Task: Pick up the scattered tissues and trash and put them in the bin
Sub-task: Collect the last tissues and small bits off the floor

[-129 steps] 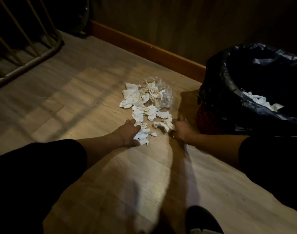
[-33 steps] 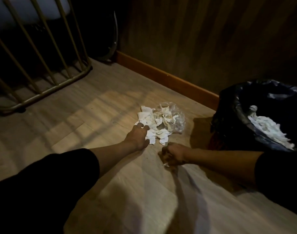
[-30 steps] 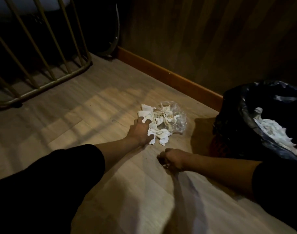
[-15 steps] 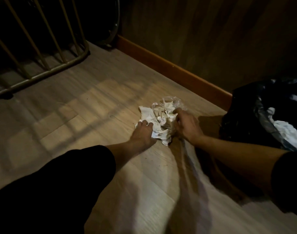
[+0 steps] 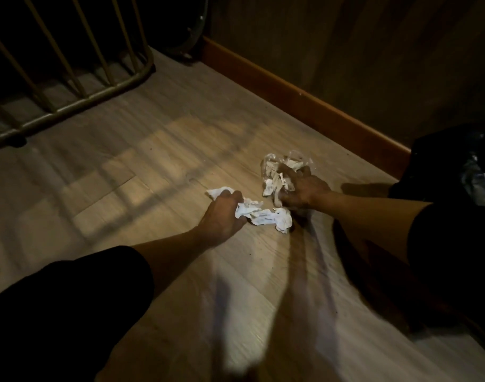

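Crumpled white tissues [image 5: 266, 215] lie on the wooden floor, and my left hand [image 5: 222, 215] is closed around their left part, with one corner sticking out past the fingers. Just beyond, my right hand [image 5: 302, 188] grips a clear plastic bag [image 5: 274, 172] stuffed with more tissues and scraps. The bin [image 5: 456, 172], lined with a black bag, stands at the right edge, only partly in view.
A wooden skirting board [image 5: 304, 95] runs along the dark wall behind the trash. A metal railing [image 5: 70, 106] with upright bars borders the floor at the upper left. My dark sleeves fill the lower corners.
The one pile has split in two. My right hand took hold of the plastic bag and my left hand closed on the loose tissues and drew them toward me.
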A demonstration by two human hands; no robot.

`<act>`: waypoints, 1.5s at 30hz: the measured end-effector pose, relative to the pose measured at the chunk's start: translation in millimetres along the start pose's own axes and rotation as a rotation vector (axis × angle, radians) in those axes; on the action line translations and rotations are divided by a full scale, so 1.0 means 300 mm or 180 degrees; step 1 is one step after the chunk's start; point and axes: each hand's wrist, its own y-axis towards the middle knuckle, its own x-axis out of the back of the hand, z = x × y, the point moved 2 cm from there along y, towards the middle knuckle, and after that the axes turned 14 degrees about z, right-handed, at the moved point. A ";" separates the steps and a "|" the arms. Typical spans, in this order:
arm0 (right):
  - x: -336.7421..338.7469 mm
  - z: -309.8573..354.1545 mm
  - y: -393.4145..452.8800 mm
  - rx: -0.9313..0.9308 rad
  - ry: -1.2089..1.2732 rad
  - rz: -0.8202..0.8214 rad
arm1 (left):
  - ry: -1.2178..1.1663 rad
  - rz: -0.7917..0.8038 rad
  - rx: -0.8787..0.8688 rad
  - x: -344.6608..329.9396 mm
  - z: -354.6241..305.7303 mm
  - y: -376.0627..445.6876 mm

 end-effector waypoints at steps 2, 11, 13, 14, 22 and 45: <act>-0.016 0.010 0.019 0.0099 -0.0129 -0.0128 | 0.0041 -0.0008 -0.0276 -0.007 -0.010 -0.001; 0.021 -0.011 -0.001 0.0012 0.0382 -0.0409 | 0.0815 0.0422 -0.1481 -0.137 -0.147 0.019; 0.040 -0.041 -0.018 -0.0123 0.0544 -0.0613 | 0.1141 0.0439 -0.1565 -0.174 -0.172 0.034; 0.050 -0.055 -0.029 -0.0163 0.0589 -0.0684 | 0.1228 0.0487 -0.1510 -0.184 -0.182 0.045; 0.090 -0.129 -0.161 -0.0430 0.0667 -0.0694 | 0.0811 0.0986 -0.0762 -0.179 -0.186 0.061; 0.331 0.018 -0.567 0.0198 0.0380 -0.0829 | 0.0066 0.0276 -0.1098 0.277 -0.384 -0.117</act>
